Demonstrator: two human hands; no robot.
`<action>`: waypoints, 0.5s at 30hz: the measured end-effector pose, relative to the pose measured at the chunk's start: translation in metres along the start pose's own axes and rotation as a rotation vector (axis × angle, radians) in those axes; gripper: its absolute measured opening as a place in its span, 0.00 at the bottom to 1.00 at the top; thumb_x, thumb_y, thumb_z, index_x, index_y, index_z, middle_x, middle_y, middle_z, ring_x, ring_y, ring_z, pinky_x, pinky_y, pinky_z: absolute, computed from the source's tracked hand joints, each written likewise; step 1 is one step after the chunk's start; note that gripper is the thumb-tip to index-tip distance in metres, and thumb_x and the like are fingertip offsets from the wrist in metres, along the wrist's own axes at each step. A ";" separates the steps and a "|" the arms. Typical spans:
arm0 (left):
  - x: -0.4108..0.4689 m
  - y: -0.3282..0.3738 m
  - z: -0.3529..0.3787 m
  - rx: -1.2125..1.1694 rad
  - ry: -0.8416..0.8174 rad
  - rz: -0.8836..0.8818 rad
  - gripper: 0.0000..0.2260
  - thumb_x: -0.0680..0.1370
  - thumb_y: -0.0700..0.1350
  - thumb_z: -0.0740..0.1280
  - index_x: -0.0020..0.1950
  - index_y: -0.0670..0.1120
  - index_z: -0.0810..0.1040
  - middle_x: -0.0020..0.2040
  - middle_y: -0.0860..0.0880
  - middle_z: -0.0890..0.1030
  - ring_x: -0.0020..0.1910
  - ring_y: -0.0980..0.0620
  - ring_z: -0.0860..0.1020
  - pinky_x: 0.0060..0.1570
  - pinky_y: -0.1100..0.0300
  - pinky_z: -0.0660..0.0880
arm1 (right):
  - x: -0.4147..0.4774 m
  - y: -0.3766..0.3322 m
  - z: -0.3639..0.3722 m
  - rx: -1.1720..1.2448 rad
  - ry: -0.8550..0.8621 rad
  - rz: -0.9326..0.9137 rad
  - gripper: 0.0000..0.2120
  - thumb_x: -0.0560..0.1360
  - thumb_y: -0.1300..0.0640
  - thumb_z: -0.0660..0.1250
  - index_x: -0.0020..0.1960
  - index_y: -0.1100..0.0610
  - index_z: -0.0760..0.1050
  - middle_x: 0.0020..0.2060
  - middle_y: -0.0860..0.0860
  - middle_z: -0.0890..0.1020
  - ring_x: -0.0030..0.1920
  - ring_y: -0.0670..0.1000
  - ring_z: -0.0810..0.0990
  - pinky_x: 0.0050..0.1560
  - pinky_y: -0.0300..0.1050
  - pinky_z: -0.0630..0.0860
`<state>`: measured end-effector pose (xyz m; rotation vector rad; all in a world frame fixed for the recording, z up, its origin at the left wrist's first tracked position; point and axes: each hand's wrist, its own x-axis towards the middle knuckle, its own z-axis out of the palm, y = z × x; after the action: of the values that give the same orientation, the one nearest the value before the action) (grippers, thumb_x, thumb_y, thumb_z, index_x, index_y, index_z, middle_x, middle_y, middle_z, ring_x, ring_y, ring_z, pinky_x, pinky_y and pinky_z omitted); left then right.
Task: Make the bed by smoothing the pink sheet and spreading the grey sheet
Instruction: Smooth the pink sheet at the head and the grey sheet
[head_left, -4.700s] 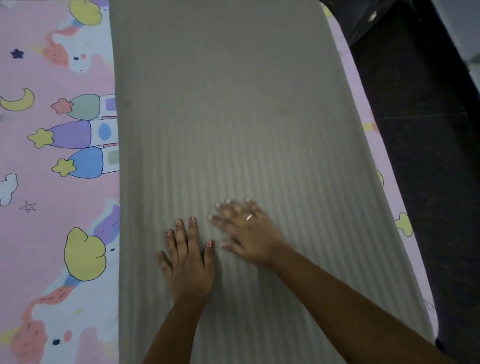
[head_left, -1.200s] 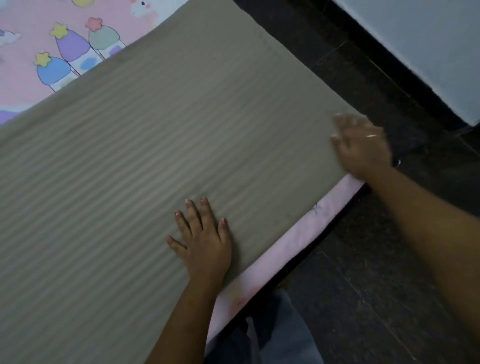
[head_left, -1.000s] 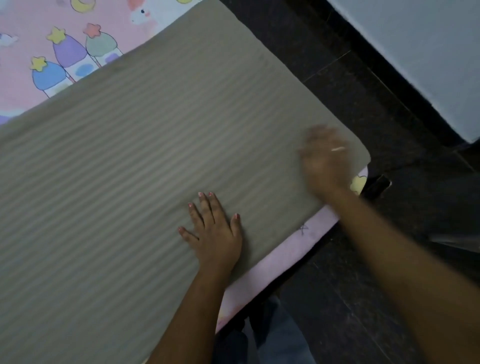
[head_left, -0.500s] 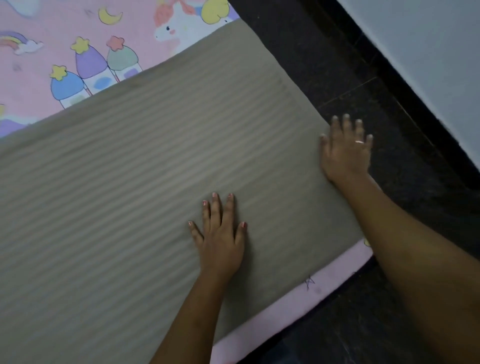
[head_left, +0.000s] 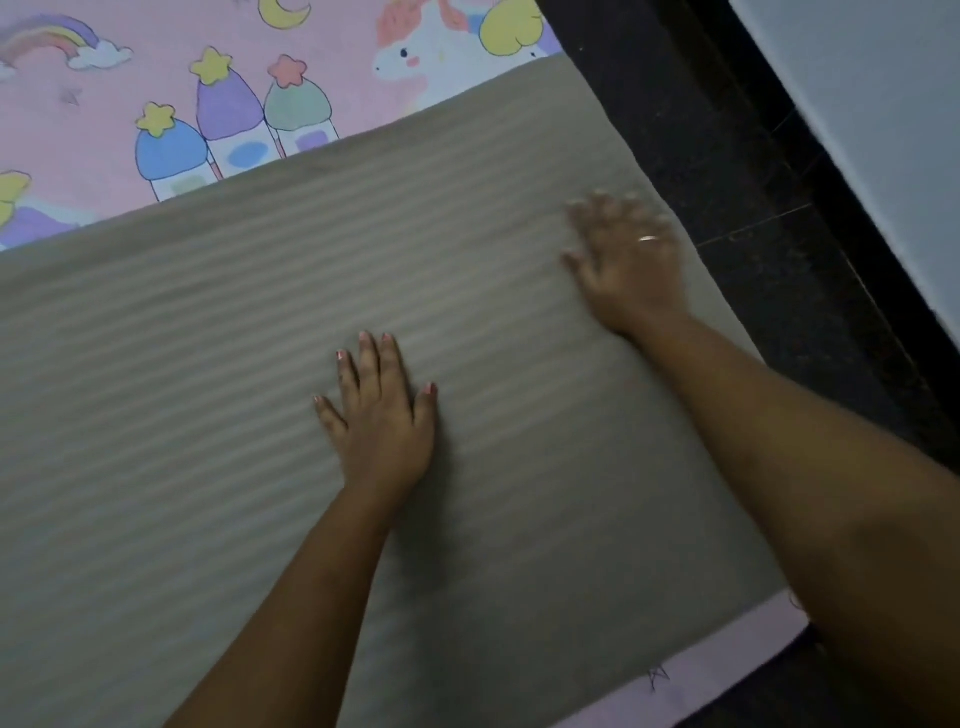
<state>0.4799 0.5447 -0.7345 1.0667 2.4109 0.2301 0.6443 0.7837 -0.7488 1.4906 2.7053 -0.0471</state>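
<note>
Dark floor (head_left: 753, 171) borders the bed at right. Near centre frame, the left hand (head_left: 382, 415) lies flat on the grey sheet (head_left: 208, 389); farther right, the blurred right hand (head_left: 631, 265) presses it, fingers spread. Pink sheet (head_left: 104, 104) fills the upper left.

One wide-angle view, worn on the head: it looks steeply down from close above the bed (head_left: 737, 652) at its near edge, rolled so the striped grey sheet (head_left: 234, 395) runs diagonally, dark tiled floor (head_left: 727, 156) at right.
</note>
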 end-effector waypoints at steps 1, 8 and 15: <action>0.007 0.005 -0.001 0.005 -0.018 0.011 0.30 0.81 0.58 0.50 0.78 0.51 0.40 0.78 0.51 0.38 0.76 0.49 0.36 0.70 0.40 0.36 | 0.005 0.017 -0.006 0.027 -0.020 0.127 0.28 0.79 0.39 0.46 0.77 0.45 0.52 0.77 0.50 0.57 0.76 0.57 0.55 0.73 0.60 0.50; 0.032 0.020 0.006 0.091 -0.077 0.076 0.32 0.80 0.61 0.47 0.76 0.50 0.34 0.77 0.51 0.35 0.75 0.48 0.33 0.69 0.39 0.33 | 0.040 -0.030 -0.023 0.048 0.031 0.151 0.28 0.81 0.43 0.48 0.78 0.54 0.52 0.77 0.53 0.55 0.77 0.56 0.52 0.73 0.60 0.47; 0.035 0.021 0.008 0.118 -0.119 0.058 0.32 0.80 0.62 0.46 0.76 0.50 0.33 0.76 0.51 0.33 0.75 0.47 0.32 0.68 0.39 0.32 | 0.034 -0.059 0.000 0.034 -0.008 0.080 0.30 0.79 0.37 0.47 0.78 0.47 0.50 0.78 0.49 0.54 0.77 0.57 0.49 0.73 0.60 0.45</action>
<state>0.4773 0.5838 -0.7469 1.1697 2.3132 0.0430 0.5758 0.7809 -0.7513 1.6030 2.6487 -0.0967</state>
